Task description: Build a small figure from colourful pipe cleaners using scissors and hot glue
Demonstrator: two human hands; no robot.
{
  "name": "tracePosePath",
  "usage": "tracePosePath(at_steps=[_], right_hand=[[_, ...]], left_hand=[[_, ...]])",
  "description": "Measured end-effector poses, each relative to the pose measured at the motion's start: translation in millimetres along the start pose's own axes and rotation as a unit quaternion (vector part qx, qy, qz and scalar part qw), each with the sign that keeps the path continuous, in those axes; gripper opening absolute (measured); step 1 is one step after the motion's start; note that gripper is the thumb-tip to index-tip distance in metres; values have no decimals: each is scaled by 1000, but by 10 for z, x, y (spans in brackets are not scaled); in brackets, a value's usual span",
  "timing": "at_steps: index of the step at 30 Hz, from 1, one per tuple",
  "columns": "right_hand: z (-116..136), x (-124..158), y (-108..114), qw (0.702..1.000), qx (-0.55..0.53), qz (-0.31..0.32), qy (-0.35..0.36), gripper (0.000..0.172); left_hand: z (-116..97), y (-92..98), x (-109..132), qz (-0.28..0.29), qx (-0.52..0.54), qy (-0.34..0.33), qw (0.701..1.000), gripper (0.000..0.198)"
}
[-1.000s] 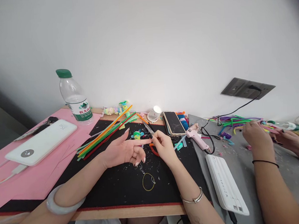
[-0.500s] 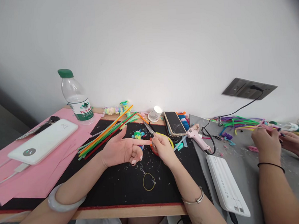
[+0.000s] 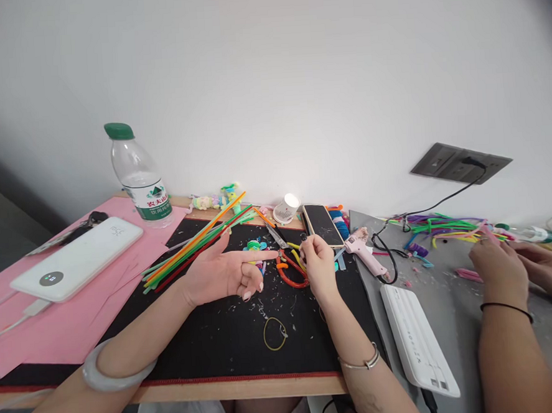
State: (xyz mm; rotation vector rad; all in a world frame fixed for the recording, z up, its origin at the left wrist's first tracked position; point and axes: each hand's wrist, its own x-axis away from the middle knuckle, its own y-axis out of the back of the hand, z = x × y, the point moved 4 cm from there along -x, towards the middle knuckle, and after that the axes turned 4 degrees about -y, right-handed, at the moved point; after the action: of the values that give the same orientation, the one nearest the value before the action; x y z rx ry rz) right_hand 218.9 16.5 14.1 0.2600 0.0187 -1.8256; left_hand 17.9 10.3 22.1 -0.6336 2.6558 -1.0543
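My left hand [image 3: 224,275] hovers palm up over the black mat [image 3: 219,353]. Its index finger points to the right, the other fingers are loosely curled, and nothing is seen in it. My right hand [image 3: 320,266] is pinched closed just right of that fingertip; whatever is between its fingertips is too small to make out. Scissors [image 3: 294,282] with red-orange handles lie under and between the hands, a yellow-handled tool [image 3: 295,250] beside them. Behind my left hand is a bundle of pipe cleaners [image 3: 185,255]. A small colourful pipe-cleaner figure [image 3: 255,245] is partly hidden.
Left stand a water bottle [image 3: 138,177] and a white power bank [image 3: 78,259] on pink paper [image 3: 100,323]. A paper cup [image 3: 286,208], a phone [image 3: 322,224] and a pink glue gun [image 3: 365,254] lie behind. Another person's hands [image 3: 501,261] work at right, near a second power bank [image 3: 419,341].
My right hand has moved to the right, away from my left index finger, uncovering the scissors. My left hand has barely moved. The other person's hands have shifted slightly.
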Motion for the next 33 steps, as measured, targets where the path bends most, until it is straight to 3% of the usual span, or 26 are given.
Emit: tracePosePath(at_steps=[5,10,14,18,25,28,31,33], right_hand=[[18,25,-79,999,-16,26,-17,19],[68,56,-101,993,102,49,35,31],[86,70,-108,983,166,53,56,37],[104,69,-120,987,131,58,74,8],[198,135,-132,975,163,74,129,17],[252,199,-220,963,181,133,150,18],[280,265,-349,946,184,207,168,17],[283,290,-402,943,177,219,177,21]], left_hand=[[24,48,-60,-60,-143,-36,987,82],[38,48,-91,-122,-447,-98,881,57],[36,39,-76,-151,-548,-83,819,50],[15,23,-69,-169,-602,-80,777,46],[-9,12,-95,-207,-616,-91,755,32],[-31,29,-90,-231,-619,-102,744,24],[-30,47,-82,-234,-632,-104,732,30],[-9,61,-84,-229,-625,-97,740,33]])
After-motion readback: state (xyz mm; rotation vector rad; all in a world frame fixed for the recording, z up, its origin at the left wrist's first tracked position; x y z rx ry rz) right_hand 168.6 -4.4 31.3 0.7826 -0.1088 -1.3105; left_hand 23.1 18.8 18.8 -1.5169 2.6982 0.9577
